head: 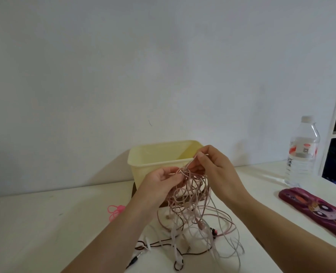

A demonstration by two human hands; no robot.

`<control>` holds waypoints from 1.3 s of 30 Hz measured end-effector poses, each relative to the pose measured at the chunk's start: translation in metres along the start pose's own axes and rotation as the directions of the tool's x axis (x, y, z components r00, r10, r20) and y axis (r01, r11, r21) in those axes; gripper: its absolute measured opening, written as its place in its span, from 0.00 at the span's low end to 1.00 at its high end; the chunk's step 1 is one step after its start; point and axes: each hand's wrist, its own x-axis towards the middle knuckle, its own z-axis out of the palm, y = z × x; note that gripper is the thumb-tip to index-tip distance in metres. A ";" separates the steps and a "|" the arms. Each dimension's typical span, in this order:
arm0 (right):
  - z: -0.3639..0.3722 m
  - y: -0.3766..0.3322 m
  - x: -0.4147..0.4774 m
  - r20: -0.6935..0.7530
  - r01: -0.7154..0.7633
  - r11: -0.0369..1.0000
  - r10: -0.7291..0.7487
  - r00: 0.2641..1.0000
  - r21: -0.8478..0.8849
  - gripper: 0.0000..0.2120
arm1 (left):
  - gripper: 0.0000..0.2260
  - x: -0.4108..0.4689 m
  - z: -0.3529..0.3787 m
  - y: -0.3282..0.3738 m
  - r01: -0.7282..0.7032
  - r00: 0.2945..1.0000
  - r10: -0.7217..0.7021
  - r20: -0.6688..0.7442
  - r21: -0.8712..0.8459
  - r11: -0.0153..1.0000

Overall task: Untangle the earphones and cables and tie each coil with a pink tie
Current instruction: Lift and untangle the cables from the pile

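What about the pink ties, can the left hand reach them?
Probably yes, once it lets go. The pink ties lie on bare table left of the left hand, which holds the tangled cables.

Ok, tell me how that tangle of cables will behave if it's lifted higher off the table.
Probably floppy: the tangle of cables hangs in loose loops from the left hand and right hand. Likely light, since fingertip pinches hold it up. Its ends trailing on the table would likely drag and snag, as strands cross.

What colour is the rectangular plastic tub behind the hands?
Pale yellow, a creamy shade. The rectangular plastic tub shows best in the head view.
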 end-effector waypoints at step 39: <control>-0.009 -0.007 0.052 0.177 0.058 0.945 0.000 0.984 -0.321 0.03 | 0.15 0.014 -0.013 0.016 -0.203 0.966 0.234 0.109 -0.239 0.950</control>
